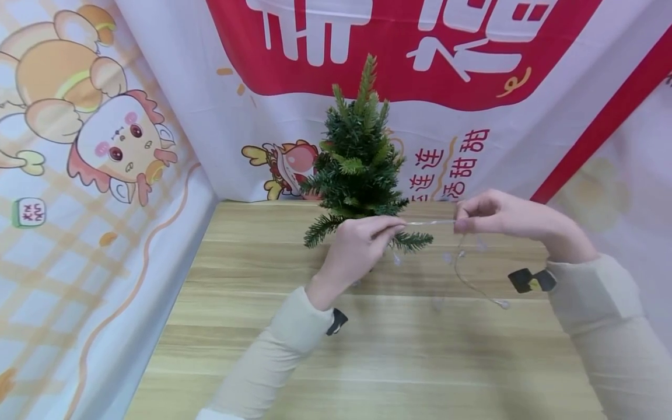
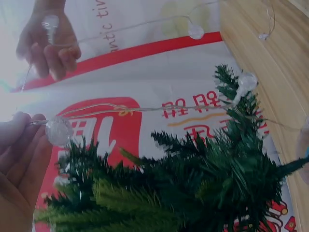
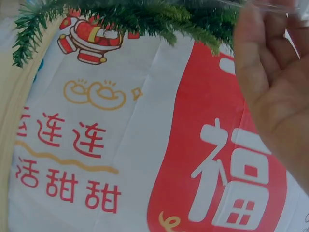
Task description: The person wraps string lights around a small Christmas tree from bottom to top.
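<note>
A small green artificial Christmas tree (image 1: 362, 157) stands on the wooden table, in front of the back cloth. My left hand (image 1: 352, 254) pinches a clear string of fairy lights (image 1: 433, 222) between thumb and fingers, in front of the lower branches. To its right, my right hand (image 1: 504, 216) pinches the same wire, drawn nearly straight between both hands. Below the right hand dangles a loose length with small clear bulbs. A round bulb (image 2: 59, 130) shows close to the left fingertips in the left wrist view, and another bulb (image 2: 247, 81) lies against a branch.
The wood-grain table (image 1: 252, 338) spreads out in front of the tree. A printed cloth with red and white lettering (image 1: 294, 105) hangs behind it. Another cloth with cartoon figures (image 1: 47, 245) borders the left side.
</note>
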The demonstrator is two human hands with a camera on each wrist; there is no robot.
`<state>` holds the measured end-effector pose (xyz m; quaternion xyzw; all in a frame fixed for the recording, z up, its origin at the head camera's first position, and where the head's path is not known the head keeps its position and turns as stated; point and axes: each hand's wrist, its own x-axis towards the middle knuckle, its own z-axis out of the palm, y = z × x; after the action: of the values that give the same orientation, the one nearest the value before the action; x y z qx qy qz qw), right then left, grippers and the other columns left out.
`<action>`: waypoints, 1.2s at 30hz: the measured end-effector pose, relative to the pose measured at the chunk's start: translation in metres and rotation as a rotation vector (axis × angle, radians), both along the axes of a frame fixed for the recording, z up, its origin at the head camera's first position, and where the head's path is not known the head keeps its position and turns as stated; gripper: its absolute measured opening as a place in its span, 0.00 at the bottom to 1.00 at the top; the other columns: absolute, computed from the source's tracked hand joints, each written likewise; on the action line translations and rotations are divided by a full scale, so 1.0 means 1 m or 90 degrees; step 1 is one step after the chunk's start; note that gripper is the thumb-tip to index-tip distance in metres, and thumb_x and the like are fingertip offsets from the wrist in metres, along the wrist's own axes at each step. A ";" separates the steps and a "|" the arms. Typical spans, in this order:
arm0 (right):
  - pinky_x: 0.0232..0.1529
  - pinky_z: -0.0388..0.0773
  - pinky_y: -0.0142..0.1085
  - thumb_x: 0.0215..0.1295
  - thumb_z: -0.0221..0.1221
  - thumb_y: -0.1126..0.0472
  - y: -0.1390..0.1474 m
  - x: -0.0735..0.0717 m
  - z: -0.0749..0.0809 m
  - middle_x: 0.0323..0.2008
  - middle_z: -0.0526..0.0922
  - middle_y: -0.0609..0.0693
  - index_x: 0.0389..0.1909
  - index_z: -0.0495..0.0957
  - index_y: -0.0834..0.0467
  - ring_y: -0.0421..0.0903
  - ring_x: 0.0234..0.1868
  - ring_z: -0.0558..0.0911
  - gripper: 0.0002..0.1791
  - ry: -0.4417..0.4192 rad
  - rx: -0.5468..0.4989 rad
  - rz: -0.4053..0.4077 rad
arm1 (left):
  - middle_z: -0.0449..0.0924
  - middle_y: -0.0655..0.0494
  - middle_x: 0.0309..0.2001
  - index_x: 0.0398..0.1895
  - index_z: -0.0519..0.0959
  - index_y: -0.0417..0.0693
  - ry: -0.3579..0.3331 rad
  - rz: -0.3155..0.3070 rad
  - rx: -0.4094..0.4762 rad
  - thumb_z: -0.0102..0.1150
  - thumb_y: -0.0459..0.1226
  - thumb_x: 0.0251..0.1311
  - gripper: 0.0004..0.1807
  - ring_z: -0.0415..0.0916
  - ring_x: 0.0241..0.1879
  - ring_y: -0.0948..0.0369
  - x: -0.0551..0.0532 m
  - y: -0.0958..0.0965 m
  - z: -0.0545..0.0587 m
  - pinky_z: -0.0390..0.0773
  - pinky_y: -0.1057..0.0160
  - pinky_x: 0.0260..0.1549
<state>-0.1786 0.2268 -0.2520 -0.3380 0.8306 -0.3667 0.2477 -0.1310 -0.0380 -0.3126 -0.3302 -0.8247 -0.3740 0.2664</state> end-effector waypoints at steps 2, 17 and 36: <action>0.37 0.74 0.35 0.70 0.49 0.63 0.002 -0.001 0.000 0.26 0.79 0.47 0.27 0.76 0.55 0.42 0.33 0.78 0.12 0.006 -0.004 0.011 | 0.88 0.50 0.36 0.38 0.86 0.41 -0.008 0.006 0.020 0.61 0.32 0.59 0.07 0.79 0.20 0.66 0.001 -0.007 -0.001 0.75 0.81 0.25; 0.14 0.61 0.38 0.70 0.47 0.68 0.033 -0.010 -0.005 0.11 0.58 0.52 0.27 0.78 0.54 0.49 0.10 0.58 0.15 -0.028 -0.098 -0.069 | 0.87 0.43 0.33 0.36 0.86 0.38 -0.133 0.078 0.228 0.63 0.31 0.57 0.07 0.62 0.12 0.74 -0.001 -0.049 -0.017 0.60 0.76 0.11; 0.47 0.75 0.25 0.67 0.44 0.76 0.044 -0.018 0.006 0.42 0.84 0.44 0.33 0.78 0.58 0.38 0.47 0.80 0.16 -0.004 -0.251 -0.072 | 0.86 0.38 0.35 0.36 0.84 0.31 -0.067 0.162 0.310 0.63 0.26 0.54 0.07 0.84 0.25 0.60 0.004 -0.079 -0.038 0.82 0.73 0.28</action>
<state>-0.1969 0.2706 -0.2462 -0.3320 0.7598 -0.5361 0.1583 -0.1267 -0.1167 -0.3506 -0.1301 -0.7581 -0.5415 0.3394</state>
